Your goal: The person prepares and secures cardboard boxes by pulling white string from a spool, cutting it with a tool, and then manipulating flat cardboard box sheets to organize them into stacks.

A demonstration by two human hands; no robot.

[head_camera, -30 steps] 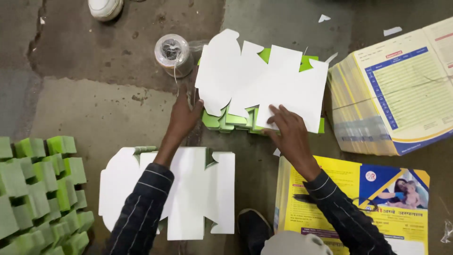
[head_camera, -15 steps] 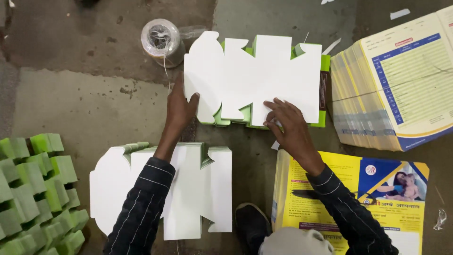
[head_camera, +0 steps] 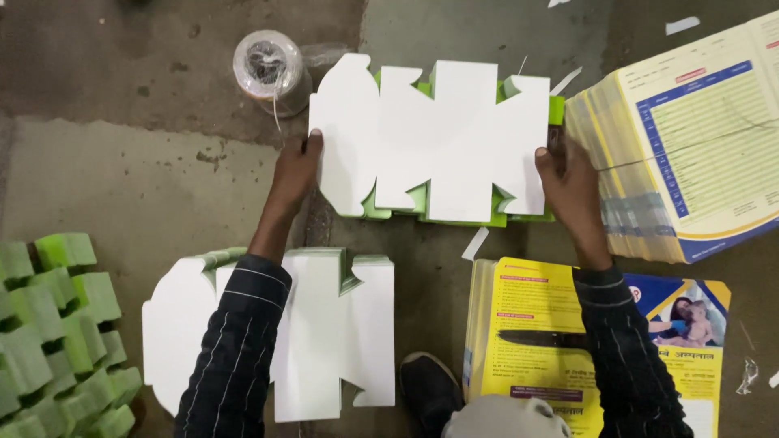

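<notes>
A stack of flat die-cut carton blanks (head_camera: pixel 442 142), white on top with green edges showing, lies on the floor ahead of me. My left hand (head_camera: pixel 296 166) grips the stack's left edge. My right hand (head_camera: pixel 568 182) grips its right edge, and the stack sits squared between both hands. A second stack of the same white blanks (head_camera: pixel 324 332) lies nearer me, partly under my left forearm in a dark striped sleeve.
A spool of clear twine (head_camera: pixel 268 69) stands at the upper left of the held stack. Bundled yellow and blue printed sheets (head_camera: pixel 690 146) lie at the right, more yellow printed sheets (head_camera: pixel 535 316) at lower right. Folded green pieces (head_camera: pixel 57 324) pile at the left. A dark shoe (head_camera: pixel 426 389) is below.
My right hand slid from the stack's front edge to its right side, my left to its left side. The skewed blanks now lie aligned.
</notes>
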